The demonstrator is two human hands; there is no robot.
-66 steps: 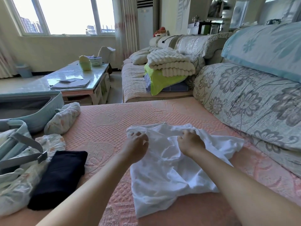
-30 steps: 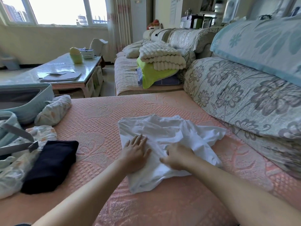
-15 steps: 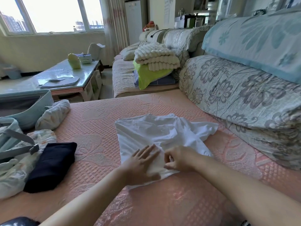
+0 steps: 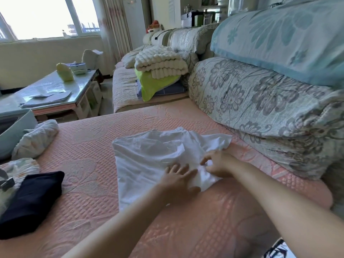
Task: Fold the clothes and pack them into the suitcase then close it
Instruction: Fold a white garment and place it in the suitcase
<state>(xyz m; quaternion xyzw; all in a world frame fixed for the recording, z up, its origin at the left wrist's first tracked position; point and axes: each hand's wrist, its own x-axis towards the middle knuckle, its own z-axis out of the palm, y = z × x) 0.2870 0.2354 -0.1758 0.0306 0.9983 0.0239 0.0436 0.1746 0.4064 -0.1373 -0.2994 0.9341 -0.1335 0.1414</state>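
Observation:
A crumpled white shirt lies on the pink quilted sofa seat. My left hand presses flat on its near right corner, fingers straight. Just to the right, my right hand pinches a fold of the same shirt with curled fingers. At the far left edge stands the pale blue open suitcase. A folded dark garment lies at the near left, with a rolled floral garment by the suitcase and another floral piece between them.
Large floral cushions and a blue pillow rise on the right. A stack of blankets sits on the further sofa section. A glass coffee table with papers stands at the left rear.
Both hands slid from the shirt's far edge to its near right corner. The left hand went from gripping to pressing flat; the right keeps pinching cloth. The view shifted left.

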